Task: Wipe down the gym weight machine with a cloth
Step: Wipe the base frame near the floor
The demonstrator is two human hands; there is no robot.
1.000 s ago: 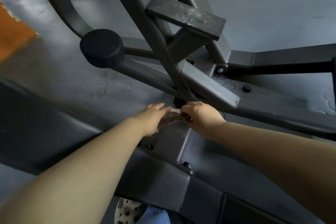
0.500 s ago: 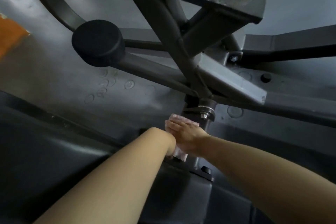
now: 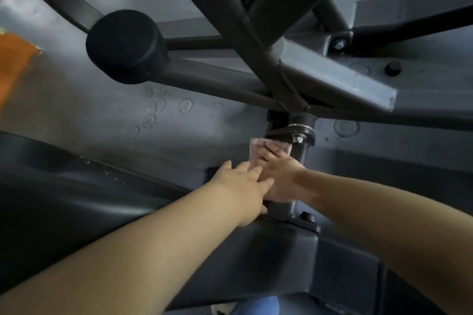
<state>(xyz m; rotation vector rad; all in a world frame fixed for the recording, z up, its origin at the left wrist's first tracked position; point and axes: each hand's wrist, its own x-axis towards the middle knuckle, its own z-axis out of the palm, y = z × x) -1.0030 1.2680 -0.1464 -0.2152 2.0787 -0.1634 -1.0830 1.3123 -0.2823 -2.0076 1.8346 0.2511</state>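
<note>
Grey gym floor (image 3: pixel 76 115); pink cloth (image 3: pixel 258 155) is pressed flat against machine post (image 3: pixel 302 158) by right hand (image 3: pixel 281 176); left hand (image 3: pixel 245 186) is laid alongside, fingers extended

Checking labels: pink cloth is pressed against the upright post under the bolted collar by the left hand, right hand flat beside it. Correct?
Not quite. The head view shows the right hand pressing the pink cloth to the upright post under the bolted collar. The left hand lies flat beside it, overlapping the right hand.
</note>
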